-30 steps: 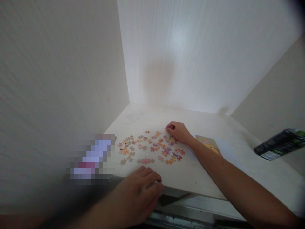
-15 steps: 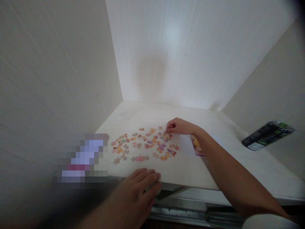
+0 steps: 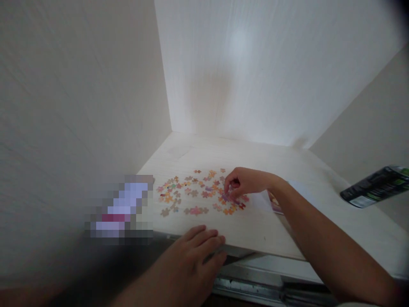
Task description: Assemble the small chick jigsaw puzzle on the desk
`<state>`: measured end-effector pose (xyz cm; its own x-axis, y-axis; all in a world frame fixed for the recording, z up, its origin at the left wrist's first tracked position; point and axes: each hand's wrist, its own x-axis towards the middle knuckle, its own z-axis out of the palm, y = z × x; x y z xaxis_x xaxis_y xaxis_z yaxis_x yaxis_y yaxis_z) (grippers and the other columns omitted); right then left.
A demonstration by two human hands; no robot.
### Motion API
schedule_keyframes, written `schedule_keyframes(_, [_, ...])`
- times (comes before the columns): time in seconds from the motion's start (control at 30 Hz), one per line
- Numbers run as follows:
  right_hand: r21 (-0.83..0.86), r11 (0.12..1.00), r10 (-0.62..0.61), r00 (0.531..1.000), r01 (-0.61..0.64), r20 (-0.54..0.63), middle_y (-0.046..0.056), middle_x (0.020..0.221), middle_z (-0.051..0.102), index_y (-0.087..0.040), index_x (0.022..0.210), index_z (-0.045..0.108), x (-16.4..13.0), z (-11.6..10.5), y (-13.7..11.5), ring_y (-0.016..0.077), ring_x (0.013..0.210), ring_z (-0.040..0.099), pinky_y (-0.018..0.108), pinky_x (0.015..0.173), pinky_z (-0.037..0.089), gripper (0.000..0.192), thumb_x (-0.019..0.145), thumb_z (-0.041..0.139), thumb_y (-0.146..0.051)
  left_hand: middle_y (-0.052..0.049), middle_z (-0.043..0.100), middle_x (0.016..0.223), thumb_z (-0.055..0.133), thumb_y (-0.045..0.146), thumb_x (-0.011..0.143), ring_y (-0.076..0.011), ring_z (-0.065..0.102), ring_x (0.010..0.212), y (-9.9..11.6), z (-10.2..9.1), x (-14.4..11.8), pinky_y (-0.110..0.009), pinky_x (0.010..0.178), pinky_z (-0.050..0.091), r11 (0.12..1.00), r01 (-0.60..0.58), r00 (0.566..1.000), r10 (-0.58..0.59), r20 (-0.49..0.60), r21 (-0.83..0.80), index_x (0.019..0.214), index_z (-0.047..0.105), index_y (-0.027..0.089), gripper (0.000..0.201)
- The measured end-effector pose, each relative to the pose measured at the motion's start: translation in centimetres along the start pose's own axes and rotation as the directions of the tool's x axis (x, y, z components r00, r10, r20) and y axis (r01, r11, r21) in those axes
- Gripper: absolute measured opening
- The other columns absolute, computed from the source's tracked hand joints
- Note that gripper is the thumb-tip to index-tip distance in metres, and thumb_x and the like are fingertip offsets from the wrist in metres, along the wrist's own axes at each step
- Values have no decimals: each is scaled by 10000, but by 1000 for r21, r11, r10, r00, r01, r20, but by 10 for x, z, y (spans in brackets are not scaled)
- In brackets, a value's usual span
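Many loose jigsaw puzzle pieces (image 3: 194, 193) in orange, pink, purple and grey lie spread on the white tabletop (image 3: 243, 232). My right hand (image 3: 240, 184) reaches down over the right part of the spread, its thumb and fingers bent in a pinch at a purple puzzle piece (image 3: 225, 197). The fingertips partly cover that piece. Nearer to me, a pink piece (image 3: 196, 211) sits in a short row between grey ones. My left hand (image 3: 201, 251) rests at the table's front edge, fingers stretched out and holding nothing.
A picture card (image 3: 275, 204) and white paper (image 3: 260, 201) lie partly under my right forearm. At the far right a dark can (image 3: 373, 187) stands, looking tilted in this view. A pixelated patch (image 3: 123, 209) covers something at the left. Pale walls enclose the back and sides.
My right hand has come from the back edge of the pieces toward me, down onto the purple ones. My left hand stays at the table edge. The view has shifted slightly.
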<state>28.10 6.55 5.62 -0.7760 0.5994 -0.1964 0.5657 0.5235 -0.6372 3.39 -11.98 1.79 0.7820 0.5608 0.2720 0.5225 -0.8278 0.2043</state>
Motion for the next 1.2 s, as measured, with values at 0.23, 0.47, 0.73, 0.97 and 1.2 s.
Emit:
schedule_keyframes(0.23, [-324,939,-97,822,-110,-561,56,795,661,-189,881,745,24,13,21,146,666,574,278,642,440,187,878,571,-257,-69,646,1236,600,219,890,-219,610,1074,2,14,9,-388,949,506,997,-69,997,70,-38,25,1048,636,193,164])
schedule_keyframes(0.47, [-447,894,-238,825,-20,-513,115,1223,661,-214,1147,701,33,34,27,257,1121,592,443,988,474,311,895,525,-166,-31,658,1209,576,231,939,-176,610,1042,-5,40,5,-338,922,494,991,-114,967,127,-223,70,903,652,185,95])
schedule_keyframes(0.73, [-510,860,-238,871,-16,-429,90,1174,716,-207,1185,691,38,38,24,254,1081,637,442,986,470,351,914,481,-135,-32,671,1201,552,231,958,-184,611,1064,-7,40,2,-354,977,468,988,-125,960,142,-239,86,981,650,174,115])
schedule_keyframes(0.97, [-452,891,-185,872,-46,-453,89,1041,735,-205,1105,719,37,35,20,236,973,644,387,897,486,273,920,520,-187,-54,664,996,575,121,865,-218,598,950,-19,-16,-1,-406,901,502,991,133,991,-134,-27,-33,913,615,166,76])
schedule_keyframes(1.2, [-292,953,-82,865,-77,-495,74,985,727,-187,1074,700,39,41,16,201,896,647,339,842,494,260,855,569,-137,-78,647,1196,506,83,880,-238,576,1106,-51,-27,-9,-447,997,486,960,266,957,-273,-95,-84,1110,624,164,271])
